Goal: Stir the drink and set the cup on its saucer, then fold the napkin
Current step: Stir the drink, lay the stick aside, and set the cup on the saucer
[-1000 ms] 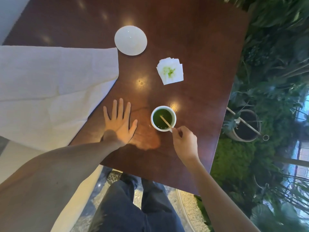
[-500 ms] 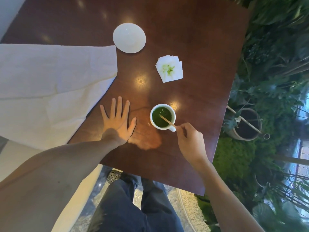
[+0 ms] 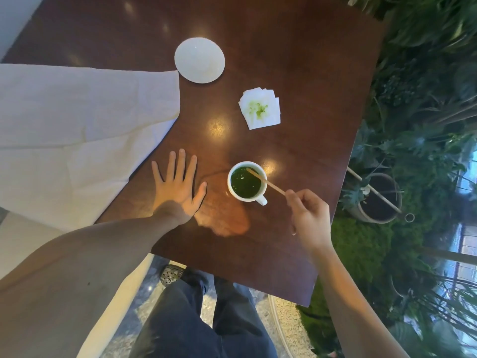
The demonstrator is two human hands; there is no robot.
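Observation:
A white cup (image 3: pixel 233 193) of green drink stands on the dark wooden table (image 3: pixel 296 60), its handle pointing toward me. A thin wooden stir stick (image 3: pixel 265 179) slants from the drink over the cup's right rim, and my right hand (image 3: pixel 309 215) pinches its outer end. My left hand (image 3: pixel 178 186) lies flat on the table left of the cup, fingers spread. The round white saucer (image 3: pixel 199 60) sits bare at the far middle of the table. A large white cloth napkin (image 3: pixel 64 130) lies spread out on the left.
A small folded paper napkin (image 3: pixel 260 109) stained green lies between saucer and cup. The table's right edge drops to plants and a pot (image 3: pixel 379 200). My legs in dark trousers (image 3: pixel 196 321) are below the near edge.
My right hand has drawn back to the right and toward me, tilting the stick's outer end farther out over the cup's rim. My left hand has stayed flat.

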